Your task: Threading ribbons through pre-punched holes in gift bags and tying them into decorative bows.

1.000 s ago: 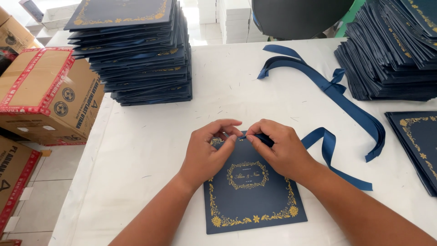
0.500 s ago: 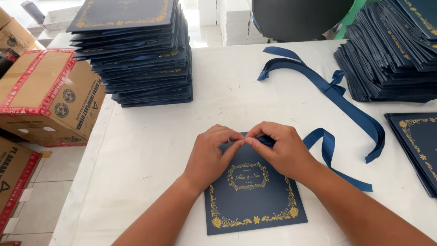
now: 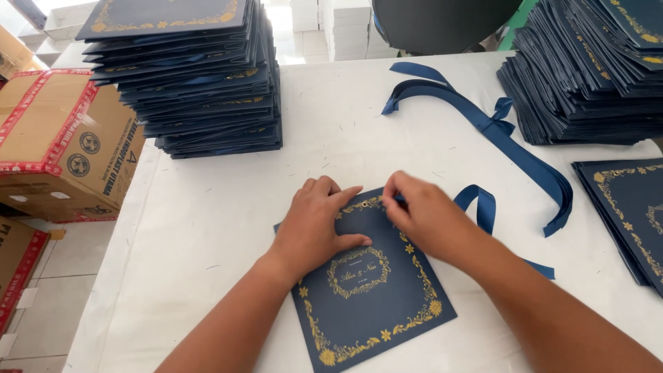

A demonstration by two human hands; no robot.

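Brown cardboard boxes (image 3: 62, 138) sealed with red-and-white tape stand on the floor left of the white bench (image 3: 228, 200), which carries tall stacks of navy cards (image 3: 186, 76) at its far left and far right. A navy card (image 3: 366, 276) with a gold floral border lies tilted near the front edge. The left hand (image 3: 314, 224) presses flat on it, grip spread, while the right hand (image 3: 428, 217) pinches a navy ribbon (image 3: 483, 207) at its top edge.

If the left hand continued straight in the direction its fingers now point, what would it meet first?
The left hand lies flat on the navy card, fingers pointing up and right. Going on, it would likely meet the right hand at the card's top edge, beside the blue ribbon.
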